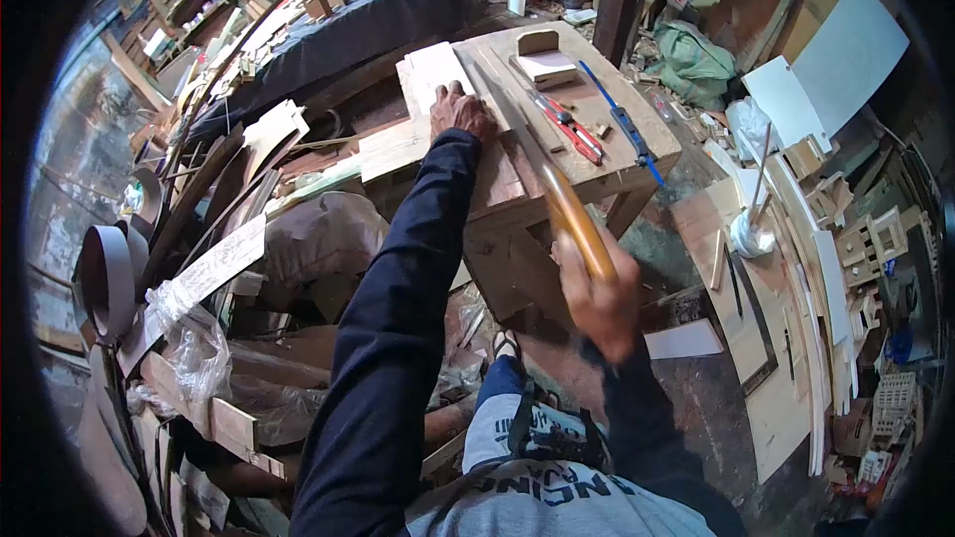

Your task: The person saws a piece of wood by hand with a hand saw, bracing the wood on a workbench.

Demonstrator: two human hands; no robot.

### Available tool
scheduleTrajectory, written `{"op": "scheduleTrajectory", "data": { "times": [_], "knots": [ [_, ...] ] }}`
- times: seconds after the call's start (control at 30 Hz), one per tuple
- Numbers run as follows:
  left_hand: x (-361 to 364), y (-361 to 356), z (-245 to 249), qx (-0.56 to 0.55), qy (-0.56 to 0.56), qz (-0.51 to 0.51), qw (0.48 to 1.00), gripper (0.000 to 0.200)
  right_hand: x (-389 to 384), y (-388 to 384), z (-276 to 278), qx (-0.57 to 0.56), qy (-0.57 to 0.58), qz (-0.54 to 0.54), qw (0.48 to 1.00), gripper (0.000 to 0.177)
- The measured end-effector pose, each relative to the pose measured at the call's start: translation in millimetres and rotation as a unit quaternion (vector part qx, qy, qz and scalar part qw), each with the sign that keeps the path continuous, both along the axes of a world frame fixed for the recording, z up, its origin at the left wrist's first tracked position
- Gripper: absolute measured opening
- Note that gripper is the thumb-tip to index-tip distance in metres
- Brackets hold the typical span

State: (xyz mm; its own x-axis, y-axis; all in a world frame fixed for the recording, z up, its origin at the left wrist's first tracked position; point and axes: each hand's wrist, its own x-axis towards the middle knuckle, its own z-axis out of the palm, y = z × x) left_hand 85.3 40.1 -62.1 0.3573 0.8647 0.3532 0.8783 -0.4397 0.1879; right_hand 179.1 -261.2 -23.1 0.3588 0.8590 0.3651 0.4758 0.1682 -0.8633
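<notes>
My left hand (462,113) lies on pale wooden boards (435,68) at the workbench's left side, pressing down with its fingers forward. In my right hand (600,290), right of and below the left one, is a curved orange-brown wooden handle (575,217). The tool's far end reaches the bench edge and is blurred, so I cannot make out its type. On the workbench (647,144) lie a red utility knife (574,128), a blue bar tool (627,121) and a small wooden piece with an upright back (538,42).
Behind on the left, a dark-covered table (383,25) holds wood pieces. Scrap wood and plastic wrap (199,353) crowd the left side. At right lie long boards (771,378), a white string roll (752,235) and white panels (851,55). A green sack (693,65) sits behind the bench.
</notes>
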Motion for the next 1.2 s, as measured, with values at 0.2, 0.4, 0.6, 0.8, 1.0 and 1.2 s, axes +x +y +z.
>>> {"op": "scheduleTrajectory", "data": {
  "times": [0.2,0.4,0.6,0.8,1.0,1.2],
  "knots": [
    [-1,-4,5,-0.019,0.008,0.019,1.000,0.031,-1,50,-10,0.075,-0.002,-0.011,0.997,0.028],
    [1,2,1,-0.009,-0.018,0.013,1.000,0.029,-1,-75,1,-0.066,0.056,-0.018,0.996,0.042],
    [-1,11,-10,0.014,-0.004,-0.006,1.000,0.027,-1,47,-7,0.070,0.022,-0.001,0.997,0.028],
    [2,5,1,0.005,-0.015,0.014,1.000,0.028,3,6,4,0.033,0.009,0.004,0.999,0.033],
    [-5,8,-6,0.019,-0.008,-0.010,1.000,0.028,7,-50,5,0.039,-0.044,0.003,0.998,0.039],
    [-5,7,-4,0.011,-0.015,0.002,1.000,0.029,6,61,18,-0.029,0.012,0.024,0.999,0.030]
  ]
}}
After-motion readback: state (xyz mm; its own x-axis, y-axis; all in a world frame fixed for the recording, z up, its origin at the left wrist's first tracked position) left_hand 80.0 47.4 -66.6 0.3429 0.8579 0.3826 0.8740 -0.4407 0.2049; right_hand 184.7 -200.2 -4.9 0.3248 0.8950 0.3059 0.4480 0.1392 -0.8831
